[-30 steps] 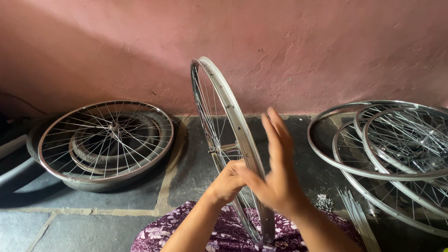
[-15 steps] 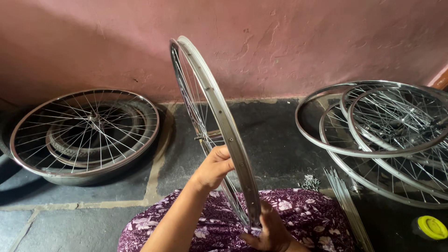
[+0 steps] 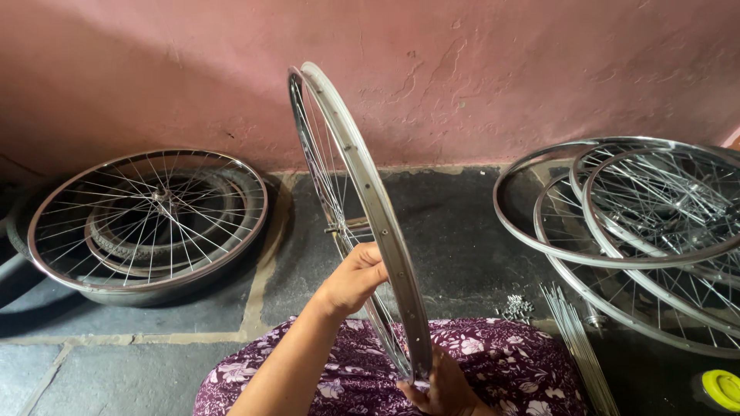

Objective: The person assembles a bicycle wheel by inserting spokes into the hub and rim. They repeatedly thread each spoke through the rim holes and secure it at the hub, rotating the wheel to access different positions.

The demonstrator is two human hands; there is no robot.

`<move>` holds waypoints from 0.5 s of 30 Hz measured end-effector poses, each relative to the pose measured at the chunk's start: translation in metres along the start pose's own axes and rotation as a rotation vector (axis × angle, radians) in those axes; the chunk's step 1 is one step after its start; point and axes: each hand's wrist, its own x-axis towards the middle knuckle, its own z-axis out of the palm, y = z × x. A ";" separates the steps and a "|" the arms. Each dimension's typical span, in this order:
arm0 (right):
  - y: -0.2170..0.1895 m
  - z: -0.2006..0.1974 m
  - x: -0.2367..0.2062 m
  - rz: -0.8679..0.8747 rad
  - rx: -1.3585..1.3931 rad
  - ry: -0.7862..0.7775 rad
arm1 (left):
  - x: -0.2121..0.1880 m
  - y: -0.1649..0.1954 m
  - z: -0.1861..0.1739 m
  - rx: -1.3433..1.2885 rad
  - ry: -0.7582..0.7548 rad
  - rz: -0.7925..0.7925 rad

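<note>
Wheel rim [image 3: 362, 177], one, shiny metal, thin spokes, stands upright on edge over the lap, seen nearly edge-on. Left hand [image 3: 353, 279] curled on the spokes near the hub, fingers closed around them. Right hand [image 3: 441, 385] grips the rim's bottom edge from below, closed on it. Purple flowered cloth [image 3: 509, 362] covers the lap. One spoked wheel [image 3: 150, 219] lies flat at left on dark stone floor [image 3: 455, 231], a rubber tyre inside it. Stack of at least three spoked wheels [image 3: 640, 223] at right. One bundle of loose straight spokes [image 3: 578, 347], small pile of metal nipples [image 3: 518, 306], one yellow lid [image 3: 721, 387]. Rough pink plaster wall [image 3: 501, 69] behind.
</note>
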 end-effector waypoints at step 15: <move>0.009 0.009 -0.008 -0.074 0.038 0.048 | -0.002 0.036 0.031 0.375 0.102 0.196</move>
